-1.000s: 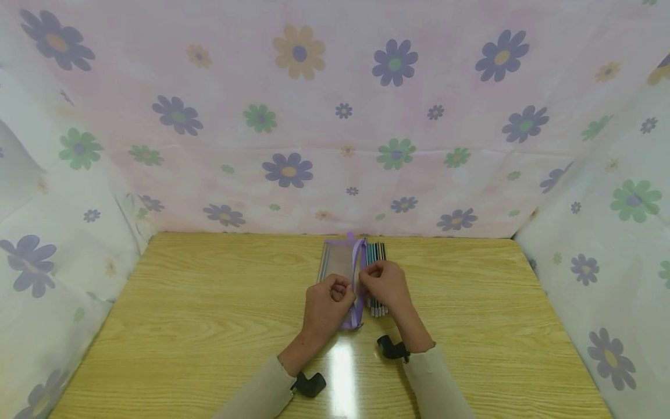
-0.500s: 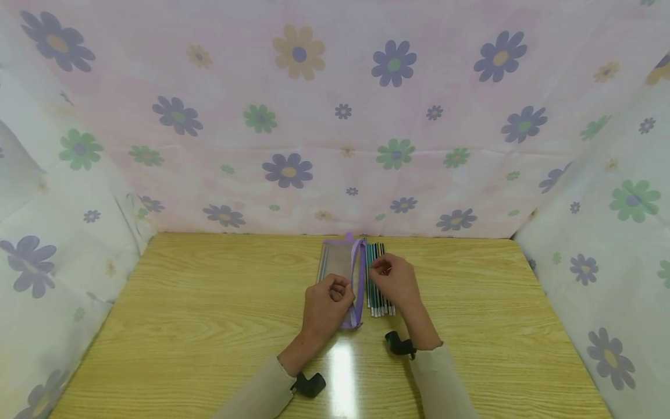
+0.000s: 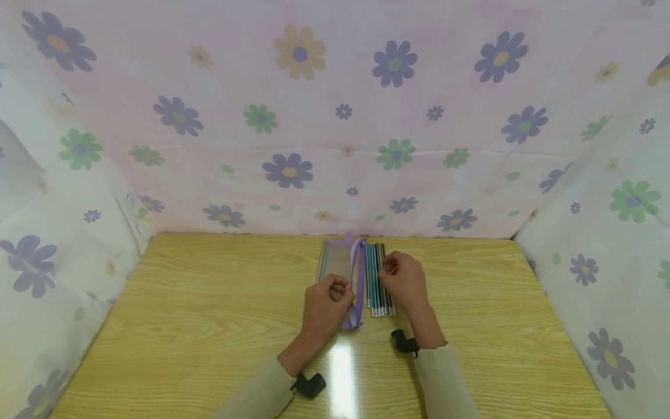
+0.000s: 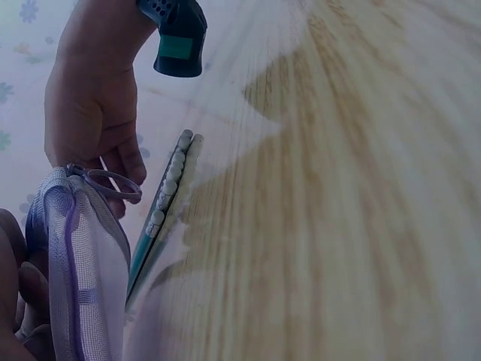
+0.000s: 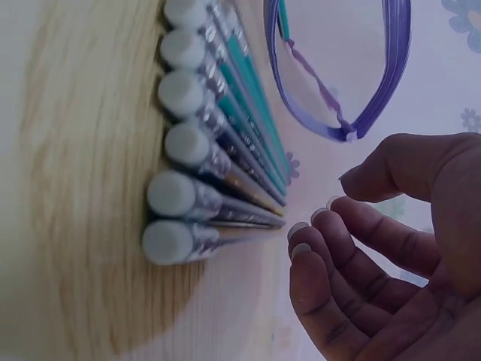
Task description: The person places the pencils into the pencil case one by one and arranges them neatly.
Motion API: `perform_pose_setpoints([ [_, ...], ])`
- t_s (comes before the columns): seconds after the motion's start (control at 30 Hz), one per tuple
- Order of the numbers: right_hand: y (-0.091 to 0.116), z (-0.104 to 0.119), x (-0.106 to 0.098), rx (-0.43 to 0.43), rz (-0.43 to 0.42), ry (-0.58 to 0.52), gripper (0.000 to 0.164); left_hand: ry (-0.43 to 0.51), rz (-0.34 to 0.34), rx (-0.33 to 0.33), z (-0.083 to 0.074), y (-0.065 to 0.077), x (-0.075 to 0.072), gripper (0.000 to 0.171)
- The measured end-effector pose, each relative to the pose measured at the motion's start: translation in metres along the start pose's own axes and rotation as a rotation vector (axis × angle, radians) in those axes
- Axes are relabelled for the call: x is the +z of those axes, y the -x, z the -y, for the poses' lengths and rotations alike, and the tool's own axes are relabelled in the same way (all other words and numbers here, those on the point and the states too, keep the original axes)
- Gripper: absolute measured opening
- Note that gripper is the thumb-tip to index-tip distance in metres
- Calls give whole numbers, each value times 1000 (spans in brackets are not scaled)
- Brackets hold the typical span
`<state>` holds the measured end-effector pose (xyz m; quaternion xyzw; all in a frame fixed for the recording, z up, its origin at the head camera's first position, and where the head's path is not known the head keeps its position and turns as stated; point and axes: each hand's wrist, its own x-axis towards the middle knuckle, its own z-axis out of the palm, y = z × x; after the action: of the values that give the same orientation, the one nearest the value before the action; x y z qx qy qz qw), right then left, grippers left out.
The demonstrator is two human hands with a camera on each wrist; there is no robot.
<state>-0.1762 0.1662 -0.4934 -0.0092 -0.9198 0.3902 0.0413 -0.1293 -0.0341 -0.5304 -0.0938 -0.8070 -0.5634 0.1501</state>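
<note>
From my distant seat I take the pouch [image 3: 339, 256] as my landmark: it lies flat on the table [image 3: 220, 314], its mouth along its right side and gaping. The left hand [image 3: 327, 302] sits over the pouch's lower part, thumb and fingers pinched together on the mesh beside the mouth. I judge that this pinch is there to hold the mouth spread and keep the pouch from sliding. The zip's pull [image 4: 113, 183] hangs at the pouch's near end, the end toward the person.

Just right of the pouch lie the pencils [image 3: 374, 279], teal and dark, side by side in one row with their white erasers [image 5: 184, 143] at the near end. Set parallel to the mouth like this, they seem laid out so single ones are easy to get at.

The right hand [image 3: 405, 282] hovers farther right of the pouch, over the row's outer side. Its thumb and fingertips are curved but apart, with nothing between them that I can see.

As for contents, a teal length [image 5: 283, 21] shows through the mouth, and faint strips [image 3: 324, 256] run down the pouch's left edge; these may be pencils inside, but the mesh blurs them and I cannot count them.
</note>
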Motion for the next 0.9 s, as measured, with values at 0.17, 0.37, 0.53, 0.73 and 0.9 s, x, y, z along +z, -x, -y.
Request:
perform_pose_setpoints([
  [0.17, -2, -6, -2, 10, -9, 31, 23, -1, 1, -2, 0, 0, 0, 5],
  [0.37, -1, -8, -4, 17, 7, 25, 26, 1, -1, -1, 0, 0, 0, 5],
  [0.53, 0, -10, -5, 42, 25, 60, 24, 0, 3, 0, 2, 1, 0, 4],
  [0.73, 0, -11, -4, 56, 35, 93, 23, 3, 3, 6, 2, 1, 0, 6],
  [0.9, 0, -13, -3, 80, 39, 117, 23, 3, 3, 7, 3, 1, 0, 5],
])
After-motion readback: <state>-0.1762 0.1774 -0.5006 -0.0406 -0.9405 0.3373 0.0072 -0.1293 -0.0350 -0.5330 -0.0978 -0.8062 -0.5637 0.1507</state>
